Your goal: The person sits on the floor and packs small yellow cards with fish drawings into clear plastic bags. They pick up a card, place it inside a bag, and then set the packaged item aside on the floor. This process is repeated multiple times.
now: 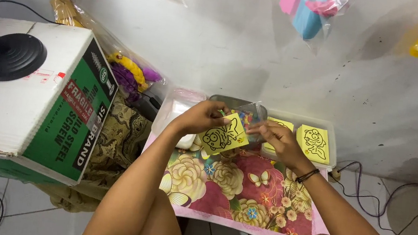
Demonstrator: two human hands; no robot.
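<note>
Cardboard box at 9 o'clock, black lamp base sitting on top. Bagged toys hang on the wall at 12.

Floral-cloth counter dead centre, between my knees. Along its far edge: clear plastic tub at 11, small clear container with coloured bits at 12, tray holding stacks of yellow picture cards at 1.

Working piece: one yellow card with a black outline drawing, held tilted above the counter's far edge, just in front of the container.

Left hand: forearm runs up from my knee, wrist bent inward, grip pinched narrow on the card's top-left edge. Right hand: forearm comes in from 4 o'clock, black band at the wrist, fingertips closed down at the card's right corner. Can't tell if they pinch the card or something small against it.

Risks, my read:
- Card is thin and held only at its edges; an uneven pull could crease or tear it.
- Container sits right behind my knuckles; a bump could spill the coloured bits.
- Cloth looks loose; dragging a wrist could shift the trays.
</note>
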